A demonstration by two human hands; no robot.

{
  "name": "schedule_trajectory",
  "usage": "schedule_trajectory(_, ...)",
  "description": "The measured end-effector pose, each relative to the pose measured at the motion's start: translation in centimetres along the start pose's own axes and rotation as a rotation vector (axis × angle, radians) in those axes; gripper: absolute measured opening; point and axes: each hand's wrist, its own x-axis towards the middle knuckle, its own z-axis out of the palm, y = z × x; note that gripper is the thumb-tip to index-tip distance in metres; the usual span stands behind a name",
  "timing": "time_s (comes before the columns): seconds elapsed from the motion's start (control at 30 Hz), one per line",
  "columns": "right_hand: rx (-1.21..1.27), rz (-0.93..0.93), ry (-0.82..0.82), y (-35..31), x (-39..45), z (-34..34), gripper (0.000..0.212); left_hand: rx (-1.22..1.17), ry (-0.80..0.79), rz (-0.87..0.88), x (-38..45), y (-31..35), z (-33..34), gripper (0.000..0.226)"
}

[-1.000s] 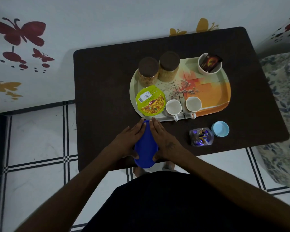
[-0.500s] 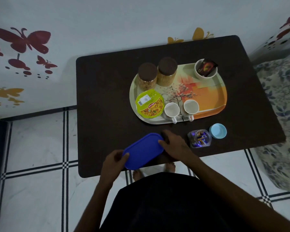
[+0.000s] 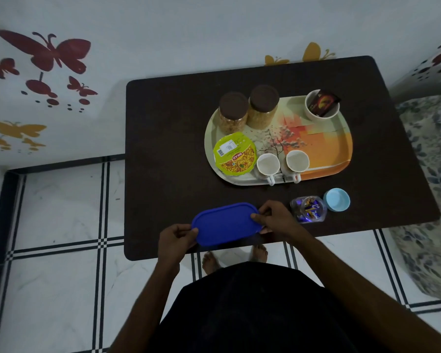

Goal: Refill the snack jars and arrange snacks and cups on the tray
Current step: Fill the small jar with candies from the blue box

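— Hands first: where are they?
— Both low in the centre of the frame, at the near edge of the dark bench (image 3: 163,128). The left hand (image 3: 176,236) pinches the left end of a blue lid (image 3: 225,224), thumb on top, fingers curled under. The right hand (image 3: 271,218) pinches the right end the same way.
— So the lid lies between them?
— Yes, stretched flat from one hand to the other, its long side running left to right. Whether it rests on the bench or is held just above it, I cannot tell.
— And the tray?
— The tray (image 3: 339,149) sits above the hands, centre right. On it: two brown-lidded snack jars (image 3: 233,114) at its upper left, a green snack cup (image 3: 234,154) below them, two white cups (image 3: 268,164) along its near rim, a white bowl (image 3: 321,108) with a dark packet at its upper right.
— Anything off the tray?
— A clear candy jar (image 3: 308,208) just right of the right hand, touching a light blue cap (image 3: 337,200) on its right
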Motion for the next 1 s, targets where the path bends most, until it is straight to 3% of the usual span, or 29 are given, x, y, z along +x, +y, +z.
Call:
schedule_trajectory(0.23,0.017,0.071,0.015,0.0,-0.1,0.3,0.019,0.039,-0.037,-0.086,1.5,1.0,-0.2,0.014)
schedule_trajectory(0.4,-0.274,-0.16,-0.005,0.0,-0.1,0.2,0.029,-0.026,-0.13,-0.098,1.6,1.5,-0.7,0.021)
schedule_trajectory(0.5,-0.357,-0.244,0.003,-1.8,0.3,0.8,0.016,-0.059,-0.095,-0.027,1.7,1.3,-0.1,0.018)
schedule_trajectory(0.6,-0.391,-0.258,-0.106,-3.7,1.2,1.4,0.012,-0.169,-0.05,0.017,1.9,1.9,0.7,0.025)
schedule_trajectory(0.77,-0.304,-0.25,-0.174,-4.0,2.3,2.2,0.014,-0.012,-0.037,0.133,1.9,1.8,2.0,0.03)
schedule_trajectory(1.0,-0.14,-0.138,-0.211,-3.8,2.0,2.6,0.013,-0.095,0.052,-0.027,1.4,-0.6,2.7,0.028)
